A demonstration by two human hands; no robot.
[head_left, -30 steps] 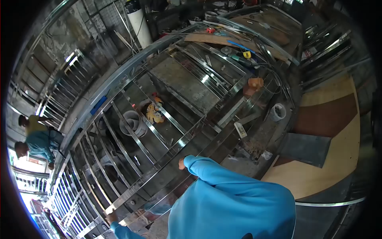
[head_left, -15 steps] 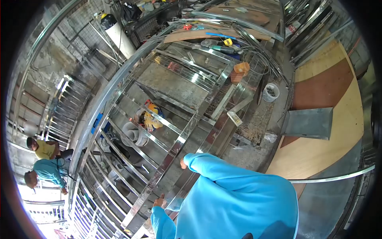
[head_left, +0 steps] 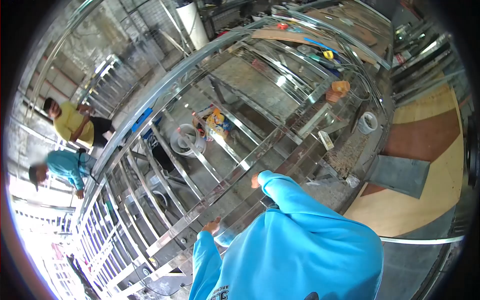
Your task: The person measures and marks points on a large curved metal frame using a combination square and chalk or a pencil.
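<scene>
A white bucket (head_left: 187, 141) sits below the slats of the metal frame (head_left: 176, 170), with something pale inside that I can't make out. Just beside it is a yellow, red and blue patterned bag (head_left: 217, 125); its contents are hidden from me. On the far right side of the frame a smaller white pail (head_left: 367, 122) holds a heap of small greyish pieces, too small to name. Near it, an orange container (head_left: 337, 90) rests on the metalwork, and I can't tell what it holds.

The frame spreads out in front of me, its shiny slats running off to the left and away. My left hand (head_left: 212, 226) is at its near side, close to the long rail, a finger partly extended; I can't tell whether it is gripping or only resting there. My right hand (head_left: 256, 180) is farther along the same side, its fingers mostly hidden, so I can't say whether it is clenched, grasping the metal or loose.

A pale rectangular piece (head_left: 325, 140) lies beyond my right hand. Across the frame, a person in a teal shirt (head_left: 62, 165) leans toward the curved outer rail (head_left: 127, 125), with a person in a yellow shirt (head_left: 75, 125) just beside.
</scene>
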